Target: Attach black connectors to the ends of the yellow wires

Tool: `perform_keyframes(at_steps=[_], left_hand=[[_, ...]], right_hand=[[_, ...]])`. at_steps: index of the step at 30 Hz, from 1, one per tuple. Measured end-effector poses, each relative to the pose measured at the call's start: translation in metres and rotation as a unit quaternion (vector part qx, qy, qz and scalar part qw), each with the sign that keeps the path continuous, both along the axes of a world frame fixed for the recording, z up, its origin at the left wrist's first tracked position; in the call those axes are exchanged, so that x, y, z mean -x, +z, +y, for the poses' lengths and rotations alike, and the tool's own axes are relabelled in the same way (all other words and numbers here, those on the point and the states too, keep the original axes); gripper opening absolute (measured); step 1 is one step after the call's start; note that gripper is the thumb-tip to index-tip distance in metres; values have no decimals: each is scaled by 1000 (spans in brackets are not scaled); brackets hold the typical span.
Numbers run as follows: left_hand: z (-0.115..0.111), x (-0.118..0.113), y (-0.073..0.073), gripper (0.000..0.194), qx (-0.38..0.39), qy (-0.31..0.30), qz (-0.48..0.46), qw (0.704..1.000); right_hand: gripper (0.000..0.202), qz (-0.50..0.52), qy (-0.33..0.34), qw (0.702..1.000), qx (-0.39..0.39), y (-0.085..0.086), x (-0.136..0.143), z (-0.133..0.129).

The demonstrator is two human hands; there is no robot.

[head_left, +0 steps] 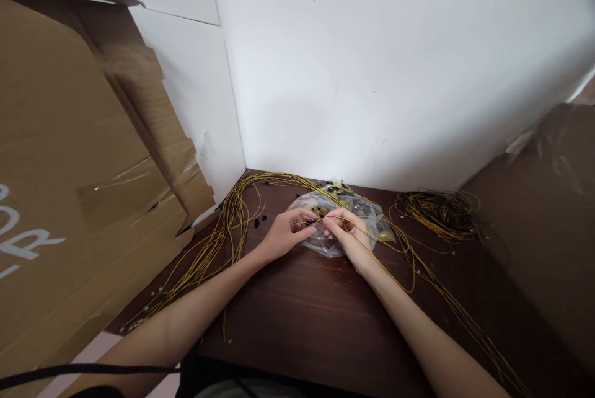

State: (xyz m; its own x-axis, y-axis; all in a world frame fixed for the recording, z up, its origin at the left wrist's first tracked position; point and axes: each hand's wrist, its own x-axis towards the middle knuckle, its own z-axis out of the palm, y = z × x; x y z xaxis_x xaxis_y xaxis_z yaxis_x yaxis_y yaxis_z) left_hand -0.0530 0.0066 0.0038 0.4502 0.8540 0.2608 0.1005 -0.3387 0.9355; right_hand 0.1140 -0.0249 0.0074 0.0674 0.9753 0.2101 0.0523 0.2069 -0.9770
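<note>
My left hand point(287, 235) has its thumb and forefinger closed about a small black piece point(310, 222), whose exact kind is too small to make out. Just to its right, my right hand point(349, 235) pinches a thin yellow wire point(388, 271) close to that piece. The wire trails from the fingers over the right forearm. Under and behind both hands lies a clear plastic bag point(331, 247) with several small black and yellow parts in it. A long bundle of yellow wires point(232, 212) arches behind the hands from left to right.
A coil of yellow and black wire point(439, 215) rests at the back right of the dark brown table point(307, 317). Loose black bits point(260, 222) lie left of the bag. Cardboard point(83, 156) stands on the left, more cardboard point(548, 212) on the right, and a white wall point(372, 63) behind.
</note>
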Motion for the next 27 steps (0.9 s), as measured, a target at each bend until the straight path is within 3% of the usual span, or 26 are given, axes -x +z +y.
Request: perform_keyframes(at_steps=[9,27], left_hand=[[0,1,3,15,-25,28,22,999],[1,3,1,16,-76,45,74,993]], right_hand=[[20,1,-1,1000,19,-2,2,1],[17,51,-46,998,9,-2,2,2]])
